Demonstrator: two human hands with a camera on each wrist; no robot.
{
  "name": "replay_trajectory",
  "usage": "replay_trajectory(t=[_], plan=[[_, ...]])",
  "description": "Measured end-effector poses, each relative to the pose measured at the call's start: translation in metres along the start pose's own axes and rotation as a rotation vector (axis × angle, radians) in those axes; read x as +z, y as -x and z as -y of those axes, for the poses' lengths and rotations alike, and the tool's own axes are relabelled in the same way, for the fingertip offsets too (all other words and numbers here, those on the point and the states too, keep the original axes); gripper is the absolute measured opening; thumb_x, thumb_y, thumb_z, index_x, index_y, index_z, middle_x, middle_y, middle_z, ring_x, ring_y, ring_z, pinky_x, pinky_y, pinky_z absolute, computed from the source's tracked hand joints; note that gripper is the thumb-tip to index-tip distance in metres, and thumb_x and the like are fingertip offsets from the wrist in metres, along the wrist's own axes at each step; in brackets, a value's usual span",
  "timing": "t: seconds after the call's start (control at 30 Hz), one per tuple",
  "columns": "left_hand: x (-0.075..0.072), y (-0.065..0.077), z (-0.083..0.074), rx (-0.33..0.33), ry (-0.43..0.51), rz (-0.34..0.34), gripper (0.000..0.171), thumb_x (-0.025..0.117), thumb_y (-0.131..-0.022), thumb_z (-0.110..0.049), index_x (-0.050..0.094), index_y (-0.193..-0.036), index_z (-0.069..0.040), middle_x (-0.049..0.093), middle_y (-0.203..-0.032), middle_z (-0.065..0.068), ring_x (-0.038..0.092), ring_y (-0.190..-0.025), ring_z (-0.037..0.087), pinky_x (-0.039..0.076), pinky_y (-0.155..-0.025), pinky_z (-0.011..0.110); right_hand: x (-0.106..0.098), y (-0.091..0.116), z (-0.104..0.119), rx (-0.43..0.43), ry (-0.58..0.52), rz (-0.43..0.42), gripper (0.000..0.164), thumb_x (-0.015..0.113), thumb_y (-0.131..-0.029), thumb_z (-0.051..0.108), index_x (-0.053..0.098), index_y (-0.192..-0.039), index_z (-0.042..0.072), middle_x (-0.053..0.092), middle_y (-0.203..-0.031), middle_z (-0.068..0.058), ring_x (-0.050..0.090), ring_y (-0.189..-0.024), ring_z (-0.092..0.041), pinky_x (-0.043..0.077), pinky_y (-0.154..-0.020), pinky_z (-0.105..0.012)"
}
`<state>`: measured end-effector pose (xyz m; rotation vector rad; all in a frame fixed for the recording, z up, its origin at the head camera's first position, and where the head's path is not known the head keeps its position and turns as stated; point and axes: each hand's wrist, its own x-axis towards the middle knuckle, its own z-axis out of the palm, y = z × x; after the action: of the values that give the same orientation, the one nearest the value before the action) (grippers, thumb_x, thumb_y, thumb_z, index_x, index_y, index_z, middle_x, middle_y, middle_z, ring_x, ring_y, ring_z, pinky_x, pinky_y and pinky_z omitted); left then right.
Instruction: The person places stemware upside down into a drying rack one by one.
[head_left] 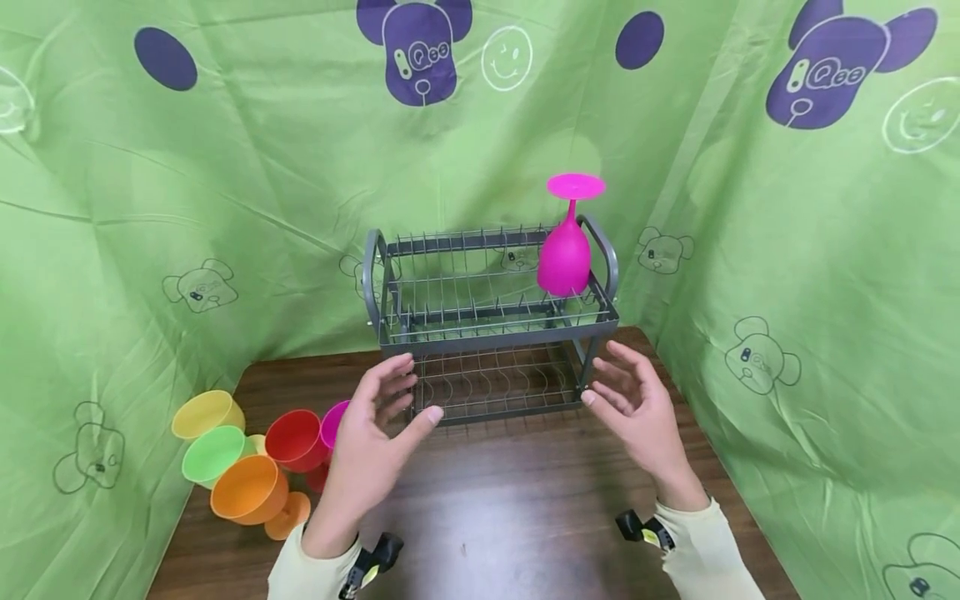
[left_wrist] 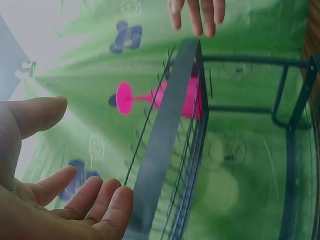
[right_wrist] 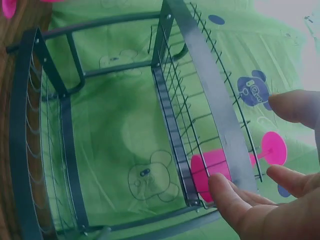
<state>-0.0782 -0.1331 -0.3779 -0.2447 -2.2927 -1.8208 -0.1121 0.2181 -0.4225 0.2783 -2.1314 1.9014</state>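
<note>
A two-tier grey dish rack (head_left: 495, 340) stands at the back of the wooden table. On its upper tier, at the right end, a pink goblet (head_left: 564, 258) sits upside down with its foot in the air. My left hand (head_left: 378, 442) hovers before the rack's left front corner, fingers loosely bent and thumb apart, holding nothing. Before the right front corner is my right hand (head_left: 637, 417), likewise relaxed with nothing in it. In the right wrist view, the right fingers (right_wrist: 232, 200) overlap the pink goblet (right_wrist: 207, 172) behind the rack's front bar.
Left of my left hand stand several goblets: yellow (head_left: 208, 415), green (head_left: 217, 456), orange (head_left: 250, 492), red (head_left: 296, 440) and a second pink one (head_left: 332, 423), partly hidden by that hand. Green printed cloth (head_left: 285, 183) hangs around the table (head_left: 502, 508) at the back and sides.
</note>
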Motion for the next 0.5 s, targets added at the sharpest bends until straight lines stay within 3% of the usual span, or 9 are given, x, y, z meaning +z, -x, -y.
replay_trajectory(t=[0.23,0.4,0.5], plan=[[-0.027,0.021,0.023,-0.127,-0.025,-0.168,0.067,0.087,-0.089,-0.015,0.055,-0.148,-0.019,0.061,-0.143,-0.001,0.061,-0.127,0.011,0.051,-0.104,0.012,0.01,0.011,-0.003,-0.013,-0.047,0.059,0.071,0.075,-0.09,-0.011,0.046,-0.154,0.001,0.055,-0.152,-0.005,0.063,-0.134,-0.025,0.058,-0.105,-0.032],[-0.046,0.039,0.045,-0.243,0.023,-0.31,0.07,0.087,-0.089,-0.013,0.053,-0.15,-0.019,0.058,-0.142,-0.001,0.059,-0.128,0.014,0.051,-0.101,0.009,0.021,0.022,-0.008,-0.063,-0.061,0.128,0.073,0.074,-0.088,-0.013,0.046,-0.154,0.0,0.05,-0.16,-0.009,0.057,-0.142,-0.026,0.055,-0.109,-0.032],[-0.06,0.051,0.059,-0.265,0.064,-0.405,0.074,0.086,-0.088,-0.006,0.05,-0.152,-0.015,0.057,-0.141,-0.001,0.059,-0.126,0.013,0.052,-0.098,0.008,0.028,0.031,-0.013,-0.11,-0.056,0.198,0.075,0.075,-0.087,-0.014,0.045,-0.155,-0.002,0.048,-0.162,-0.011,0.054,-0.145,-0.024,0.054,-0.112,-0.034]])
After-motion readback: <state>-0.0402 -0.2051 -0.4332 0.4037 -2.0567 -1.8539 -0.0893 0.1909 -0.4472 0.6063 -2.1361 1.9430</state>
